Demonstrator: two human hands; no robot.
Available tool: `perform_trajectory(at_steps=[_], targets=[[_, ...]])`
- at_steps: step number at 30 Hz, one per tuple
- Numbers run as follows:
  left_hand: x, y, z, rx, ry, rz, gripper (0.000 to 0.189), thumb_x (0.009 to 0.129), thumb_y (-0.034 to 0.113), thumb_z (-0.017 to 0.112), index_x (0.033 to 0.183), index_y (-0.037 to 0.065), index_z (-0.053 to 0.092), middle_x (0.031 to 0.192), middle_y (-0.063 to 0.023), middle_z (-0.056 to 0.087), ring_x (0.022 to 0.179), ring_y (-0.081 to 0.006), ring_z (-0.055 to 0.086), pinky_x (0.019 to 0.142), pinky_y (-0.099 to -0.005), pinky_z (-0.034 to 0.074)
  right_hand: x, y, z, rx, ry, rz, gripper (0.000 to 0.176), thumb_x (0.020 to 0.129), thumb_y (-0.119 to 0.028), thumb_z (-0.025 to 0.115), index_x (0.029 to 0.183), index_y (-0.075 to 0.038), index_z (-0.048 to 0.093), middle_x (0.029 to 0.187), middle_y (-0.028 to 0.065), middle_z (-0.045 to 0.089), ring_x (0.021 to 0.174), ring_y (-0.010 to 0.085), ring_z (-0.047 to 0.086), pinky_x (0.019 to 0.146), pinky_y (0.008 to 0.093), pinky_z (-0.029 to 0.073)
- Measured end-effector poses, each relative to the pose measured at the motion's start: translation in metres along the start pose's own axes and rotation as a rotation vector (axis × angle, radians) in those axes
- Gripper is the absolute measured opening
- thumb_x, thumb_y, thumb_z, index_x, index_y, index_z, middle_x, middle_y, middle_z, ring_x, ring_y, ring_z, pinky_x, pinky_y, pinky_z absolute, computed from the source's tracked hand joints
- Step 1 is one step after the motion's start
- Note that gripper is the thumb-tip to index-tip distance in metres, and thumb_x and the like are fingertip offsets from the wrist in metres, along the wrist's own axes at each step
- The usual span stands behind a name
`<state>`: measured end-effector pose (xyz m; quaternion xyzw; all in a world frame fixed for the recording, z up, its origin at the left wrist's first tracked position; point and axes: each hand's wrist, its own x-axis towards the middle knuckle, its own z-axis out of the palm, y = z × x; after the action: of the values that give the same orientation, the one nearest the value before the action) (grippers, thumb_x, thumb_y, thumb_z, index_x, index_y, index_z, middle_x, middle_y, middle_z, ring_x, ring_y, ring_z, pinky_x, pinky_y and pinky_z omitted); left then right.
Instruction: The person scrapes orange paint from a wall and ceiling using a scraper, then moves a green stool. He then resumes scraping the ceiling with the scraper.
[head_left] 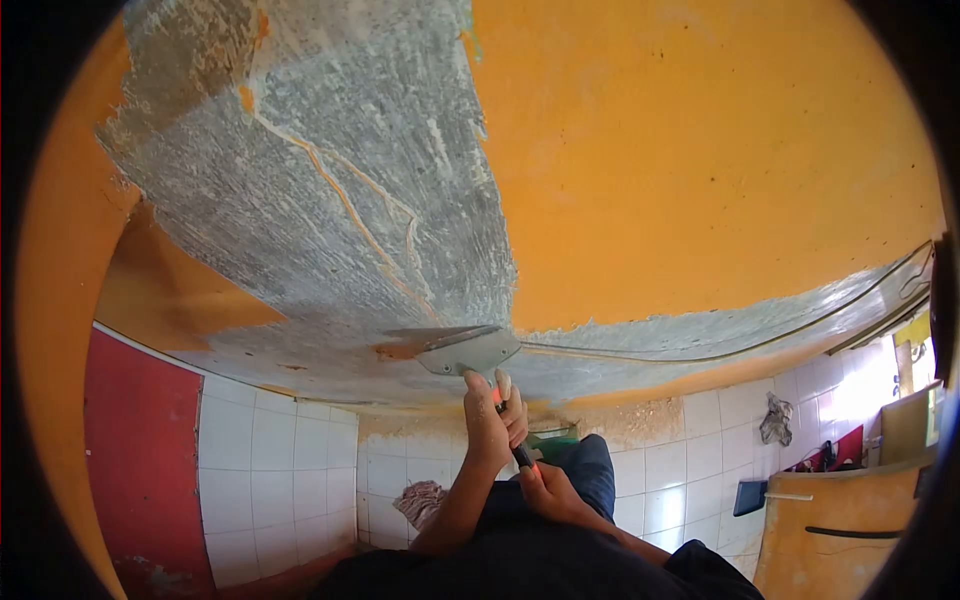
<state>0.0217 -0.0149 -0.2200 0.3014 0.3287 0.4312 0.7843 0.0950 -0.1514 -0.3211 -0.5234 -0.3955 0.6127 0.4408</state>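
Roughly half of the big orange-painted plaster surface (700, 150) above the hands looks stripped, by my judgement. A wide rough grey patch of bare plaster (330, 180) fills the left and middle of the view. A narrower grey band (720, 335) runs off to the right along the lower edge, above the white tiled wall (260, 450). What is left, as far as can be seen, is the large orange field on the right, an orange wedge at the lower left beside the red panel (140, 450), and a thin wandering orange streak (350, 210) across the bare patch.

The flat grey metal scraper with a dark handle (470, 350) sits right at the boundary. Its wide blade is laid against the surface where the grey patch meets the orange field.

Both hands are closed round the scraper. The left hand (488, 420) is the higher one, just below the blade, with its fingers wrapped on the neck of the tool and a fingertip or two stretched toward the blade. The right hand (550, 490) is lower, curled in a fist round the end of the handle. A short dark stretch of the handle, with a hint of orange, shows between the two hands. Neither hand touches the plaster itself
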Motion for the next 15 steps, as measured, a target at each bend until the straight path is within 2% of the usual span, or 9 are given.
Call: perform_trajectory(at_steps=[3, 6, 8, 10, 12, 15], targets=[[0.004, -0.014, -0.008, 0.087, 0.031, 0.010, 0.059, 0.084, 0.073, 0.027, 0.072, 0.016, 0.037, 0.046, 0.0058, 0.022, 0.033, -0.0061, 0.018, 0.030, -0.0224, 0.016, 0.004, 0.004, 0.003, 0.023, 0.029, -0.023, 0.044, 0.095, -0.046, 0.043, 0.072, -0.009, 0.046, 0.062, -0.0049, 0.045, 0.054, 0.0043, 0.040, 0.049, 0.0219, 0.034], [0.002, -0.002, -0.001, 0.006, 0.002, 0.007, 0.059, 0.085, 0.073, 0.028, 0.072, 0.016, 0.037, 0.046, 0.0059, 0.022, 0.033, -0.0062, 0.019, 0.030, -0.0227, 0.016, 0.005, 0.002, -0.002, -0.003, 0.021, -0.003, 0.044, 0.096, -0.046, 0.043, 0.072, -0.009, 0.046, 0.062, -0.0048, 0.046, 0.054, 0.0044, 0.040, 0.049, 0.0219, 0.034], [0.000, -0.005, -0.001, 0.012, 0.017, -0.021, 0.059, 0.084, 0.073, 0.029, 0.072, 0.016, 0.037, 0.046, 0.0058, 0.022, 0.033, -0.0063, 0.019, 0.030, -0.0228, 0.016, 0.001, -0.018, 0.001, -0.022, 0.041, 0.017, 0.041, 0.096, -0.037, 0.045, 0.073, -0.004, 0.049, 0.059, -0.0025, 0.044, 0.057, 0.0071, 0.039, 0.050, 0.0282, 0.035], [0.003, -0.008, 0.002, 0.127, 0.014, 0.025, 0.059, 0.084, 0.074, 0.030, 0.072, 0.016, 0.037, 0.046, 0.0058, 0.022, 0.034, -0.0065, 0.019, 0.031, -0.0230, 0.016, 0.004, -0.002, 0.004, 0.019, 0.047, 0.003, 0.041, 0.096, -0.037, 0.045, 0.073, -0.004, 0.049, 0.059, -0.0025, 0.044, 0.057, 0.0071, 0.039, 0.050, 0.0281, 0.035], [0.005, -0.008, -0.001, 0.086, -0.004, 0.013, 0.059, 0.084, 0.074, 0.030, 0.072, 0.016, 0.037, 0.046, 0.0059, 0.022, 0.034, -0.0064, 0.018, 0.031, -0.0229, 0.016, 0.008, 0.011, 0.000, 0.057, 0.060, -0.005, 0.041, 0.096, -0.037, 0.045, 0.072, -0.004, 0.049, 0.059, -0.0025, 0.044, 0.056, 0.0071, 0.039, 0.050, 0.0280, 0.035], [0.000, -0.007, 0.002, 0.058, -0.006, -0.019, 0.059, 0.084, 0.074, 0.030, 0.072, 0.016, 0.037, 0.046, 0.0062, 0.022, 0.034, -0.0060, 0.019, 0.031, -0.0227, 0.016, -0.001, 0.002, 0.001, 0.026, 0.000, 0.000, 0.044, 0.097, -0.044, 0.039, 0.071, -0.009, 0.046, 0.061, -0.0038, 0.045, 0.055, 0.0055, 0.041, 0.050, 0.0230, 0.034]])
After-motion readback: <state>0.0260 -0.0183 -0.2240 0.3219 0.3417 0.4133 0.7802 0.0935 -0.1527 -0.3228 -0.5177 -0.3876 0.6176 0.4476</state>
